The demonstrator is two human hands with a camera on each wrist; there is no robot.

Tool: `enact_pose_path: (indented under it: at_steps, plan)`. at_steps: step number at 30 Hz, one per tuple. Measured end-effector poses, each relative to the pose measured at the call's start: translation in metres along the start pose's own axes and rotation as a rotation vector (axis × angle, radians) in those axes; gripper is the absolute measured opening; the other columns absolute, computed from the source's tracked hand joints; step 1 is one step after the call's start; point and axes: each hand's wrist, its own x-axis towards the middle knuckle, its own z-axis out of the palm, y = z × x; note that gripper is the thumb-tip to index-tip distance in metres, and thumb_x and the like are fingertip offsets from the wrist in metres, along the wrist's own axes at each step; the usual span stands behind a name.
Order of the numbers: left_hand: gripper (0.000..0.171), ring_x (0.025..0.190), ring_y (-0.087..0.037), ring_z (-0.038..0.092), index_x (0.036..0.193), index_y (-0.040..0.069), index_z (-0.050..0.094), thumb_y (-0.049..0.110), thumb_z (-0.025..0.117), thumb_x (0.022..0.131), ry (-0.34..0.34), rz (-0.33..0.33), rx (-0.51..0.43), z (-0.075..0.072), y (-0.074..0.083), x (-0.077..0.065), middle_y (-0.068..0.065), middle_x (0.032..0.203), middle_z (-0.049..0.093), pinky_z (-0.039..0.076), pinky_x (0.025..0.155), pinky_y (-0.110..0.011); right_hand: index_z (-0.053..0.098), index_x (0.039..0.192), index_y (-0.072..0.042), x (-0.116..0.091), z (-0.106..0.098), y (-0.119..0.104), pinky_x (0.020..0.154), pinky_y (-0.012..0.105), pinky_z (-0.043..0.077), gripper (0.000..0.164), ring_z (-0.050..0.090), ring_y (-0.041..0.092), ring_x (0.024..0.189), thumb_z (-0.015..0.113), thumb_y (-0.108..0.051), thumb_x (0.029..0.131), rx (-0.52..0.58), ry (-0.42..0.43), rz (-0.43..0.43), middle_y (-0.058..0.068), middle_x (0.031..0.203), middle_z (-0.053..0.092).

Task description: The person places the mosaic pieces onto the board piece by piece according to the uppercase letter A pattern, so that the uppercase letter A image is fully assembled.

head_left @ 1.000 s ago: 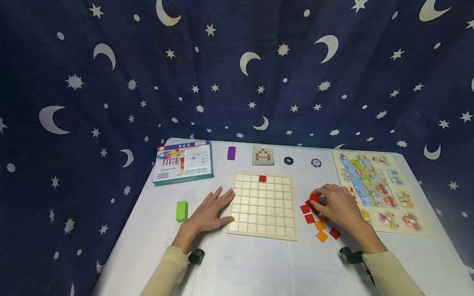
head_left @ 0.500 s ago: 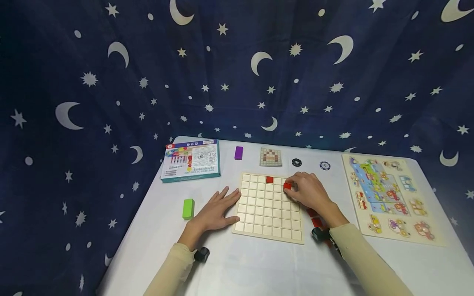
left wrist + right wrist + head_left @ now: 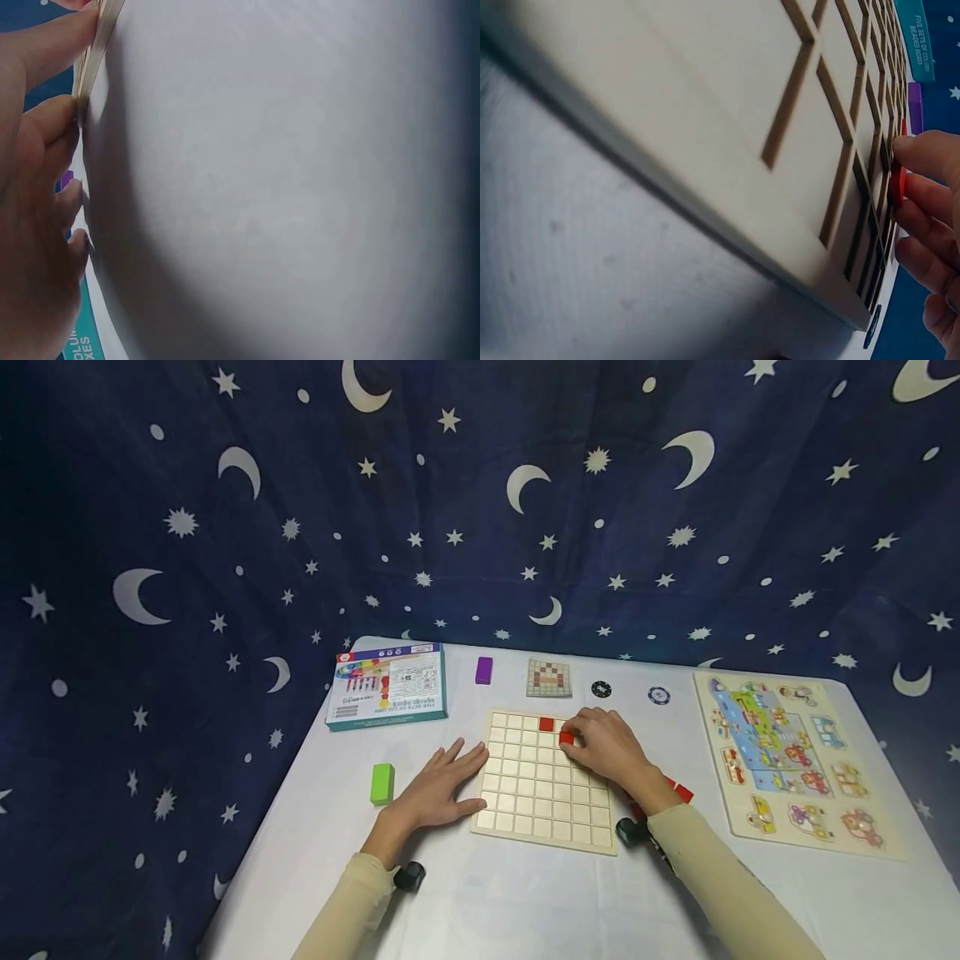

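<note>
A square wooden grid board lies on the white table, one red square tile set in its far row. My right hand pinches another red tile between thumb and fingers, over the board's second row from the far side. In the right wrist view that pinched tile stands at the grid. My left hand lies spread at the board's left edge, its fingertips touching the rim. Partly hidden under my right forearm are loose red tiles.
A small pattern card, a purple block, a black chip and a blue-white chip lie behind the board. Left are a box and a green block. A picture puzzle board lies right.
My right hand has moved left from the loose tile pile to the grid board, carrying a red tile, then slightly further left. My left hand stays at the board's edge.
</note>
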Motion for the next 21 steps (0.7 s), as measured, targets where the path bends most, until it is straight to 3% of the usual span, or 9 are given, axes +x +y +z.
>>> enact_pose_path:
  at_steps: [7, 21]
  plan:
    - [0.085, 0.170, -0.032, 0.013, 0.169, 0.021, 0.032, 0.055, 0.067, 0.099, 0.002, 0.001, -0.009, 0.0012, -0.0001, -0.0010, 0.004, 0.178, 0.029, 0.013, 0.138, -0.060, 0.080, 0.120, -0.012, 0.0016, 0.0005, -0.0031, 0.099, 0.050, 0.055, 0.036, 0.068, 0.030, 0.112, 0.082, -0.035, 0.093, 0.004, -0.044, -0.014, 0.010, 0.119, 0.075]
    - [0.086, 0.170, -0.031, 0.013, 0.169, 0.021, 0.032, 0.055, 0.067, 0.099, 0.007, 0.000, 0.005, 0.0011, -0.0001, -0.0014, 0.004, 0.178, 0.029, 0.014, 0.138, -0.059, 0.080, 0.123, -0.013, 0.0004, -0.0005, -0.0052, 0.101, 0.051, 0.056, 0.037, 0.067, 0.029, 0.115, 0.081, -0.036, 0.094, -0.002, -0.066, -0.007, 0.009, 0.120, 0.075]
